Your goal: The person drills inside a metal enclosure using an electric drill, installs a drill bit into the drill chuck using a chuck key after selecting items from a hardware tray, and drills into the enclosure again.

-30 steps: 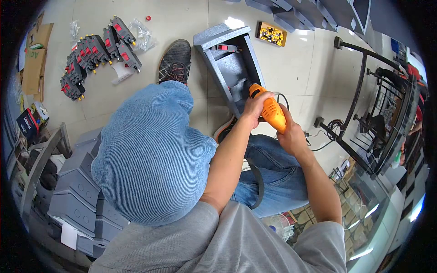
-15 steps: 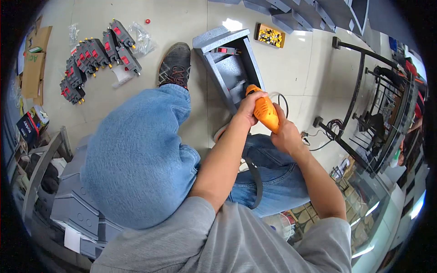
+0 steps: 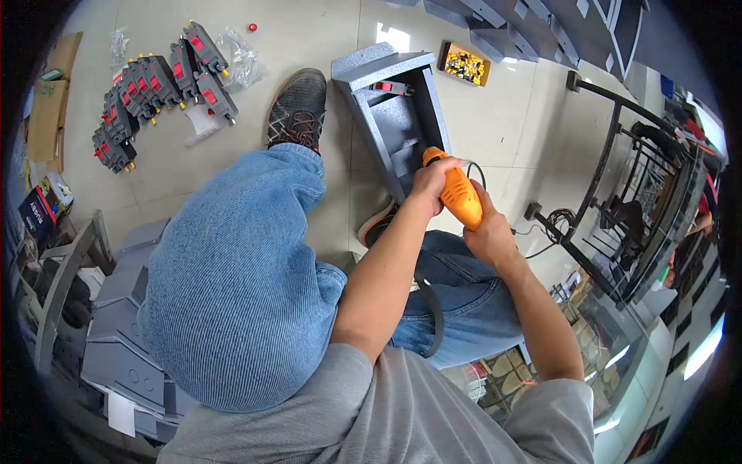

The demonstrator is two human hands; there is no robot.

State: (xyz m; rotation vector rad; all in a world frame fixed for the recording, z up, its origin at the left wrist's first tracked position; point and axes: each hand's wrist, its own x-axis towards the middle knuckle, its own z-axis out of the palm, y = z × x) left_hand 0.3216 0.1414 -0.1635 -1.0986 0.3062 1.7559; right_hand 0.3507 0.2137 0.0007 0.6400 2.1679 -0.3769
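Note:
An orange corded power drill points into the near end of a grey metal box on the floor. My left hand is wrapped round the drill's front part, beside the box's rim. Behind it, my right hand grips the rear of the drill. The drill's tip is inside the box, and I cannot make out what it touches. At the box's far end sits a dark grey part with a red switch.
Several red-and-grey switch units lie at the left beside plastic bags. A small carton of yellow and black pieces stands beyond the box. A black metal frame is at the right; grey metal housings are stacked at lower left.
The view has shifted slightly. Both hands still hold the drill in the box, and the drill shows a little farther right and lower.

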